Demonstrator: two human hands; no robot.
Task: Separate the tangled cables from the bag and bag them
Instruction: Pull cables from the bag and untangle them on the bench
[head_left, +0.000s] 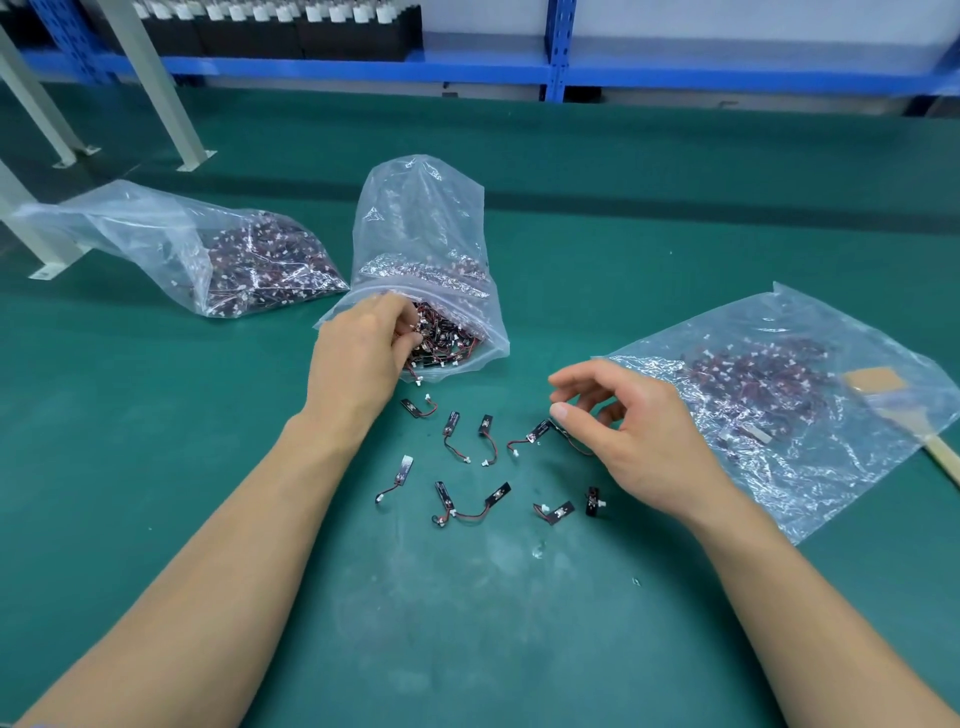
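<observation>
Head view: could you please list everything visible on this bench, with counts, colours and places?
bags: three, clear, on the mat: left bag, middle bag, right bag
tangled cables: many, black and red, in the middle bag's mouth
loose cables: about ten, black and red, between the hands
brush: one, pale wood, right edge
mat: one, green
shelf: one, blue, at the back
left hand: fingers gripping the tangled cables
right hand: fingers loosely curled, empty, above the loose cables
</observation>
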